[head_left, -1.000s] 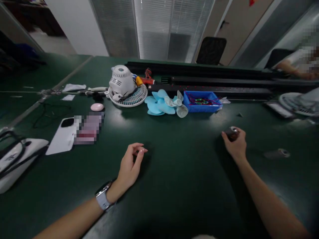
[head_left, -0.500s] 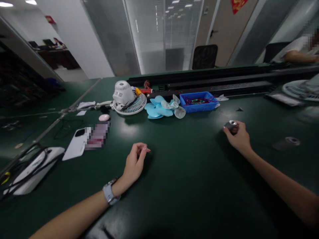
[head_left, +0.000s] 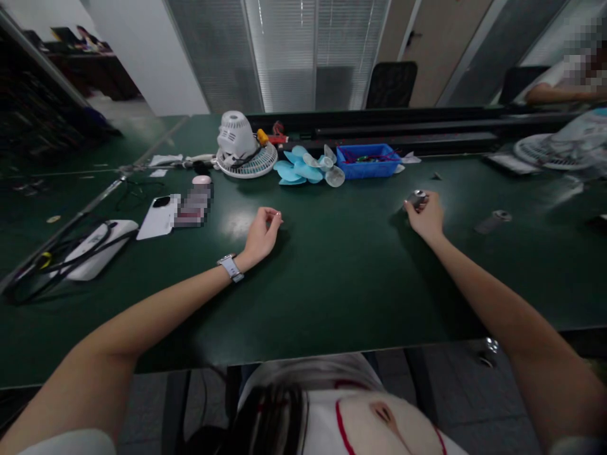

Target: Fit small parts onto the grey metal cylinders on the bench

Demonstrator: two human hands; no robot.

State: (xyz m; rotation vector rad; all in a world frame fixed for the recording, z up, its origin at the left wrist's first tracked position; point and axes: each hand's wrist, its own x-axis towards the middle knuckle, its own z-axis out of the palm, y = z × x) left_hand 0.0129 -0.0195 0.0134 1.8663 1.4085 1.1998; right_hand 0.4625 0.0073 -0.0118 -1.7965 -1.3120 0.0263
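My right hand (head_left: 428,217) is wrapped round a small dark cylinder with a silver end (head_left: 416,198), low over the green table (head_left: 327,284). To the right of that hand a similar grey cylinder (head_left: 493,221) lies on its side. My left hand (head_left: 262,235) rests on the table with its fingers curled together; whether anything small is between the fingertips is hidden. Light blue fan blades (head_left: 298,167) and clear ones (head_left: 334,175) lie beyond my hands, beside a blue bin (head_left: 367,162) holding wires.
A white fan part (head_left: 236,136) on its round grille stands at the back left. Phones (head_left: 159,218), a pink oval object (head_left: 202,180) and a white device with black cables (head_left: 102,253) lie left. Long black rails (head_left: 403,144) run along the back. A person sits far right.
The view has tilted down, so the table's front edge and my lap now show. My right hand still holds the cylinder, and my left hand keeps its curled shape.
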